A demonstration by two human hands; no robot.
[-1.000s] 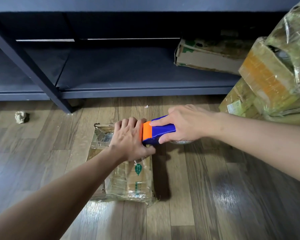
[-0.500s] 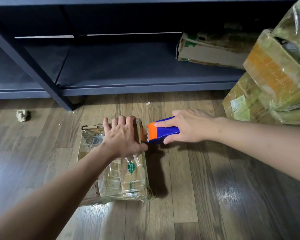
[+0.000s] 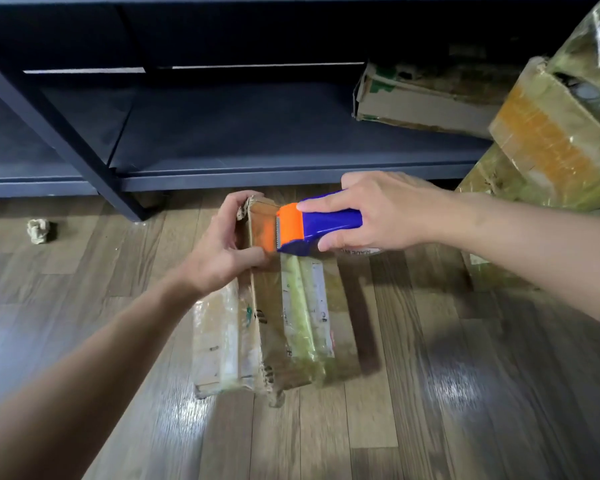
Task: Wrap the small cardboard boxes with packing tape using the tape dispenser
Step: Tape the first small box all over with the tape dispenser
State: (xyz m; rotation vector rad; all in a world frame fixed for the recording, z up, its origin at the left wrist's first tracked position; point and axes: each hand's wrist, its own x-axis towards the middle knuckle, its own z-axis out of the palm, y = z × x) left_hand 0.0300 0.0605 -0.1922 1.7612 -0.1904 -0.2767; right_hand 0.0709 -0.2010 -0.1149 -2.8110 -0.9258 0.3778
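Note:
A flat, worn cardboard box [image 3: 291,320] covered in shiny tape is tipped up on its long edge on the wooden floor. My left hand [image 3: 222,244] grips its far end, fingers curled over the top corner and thumb on the near face. My right hand [image 3: 378,213] holds the blue and orange tape dispenser [image 3: 312,223], its orange toothed end pressed against the box's far end beside my left thumb. The tape roll is mostly hidden under my right hand.
A dark metal shelf unit [image 3: 257,174] runs across the back, with a battered box [image 3: 423,102] on its low shelf. Taped boxes [image 3: 555,140] are stacked at the right. A crumpled paper ball [image 3: 40,230] lies on the floor at the left.
The box has been turned from lying flat up onto its edge. My left hand shifted from pressing its top to gripping its far end, and the dispenser stayed against that end.

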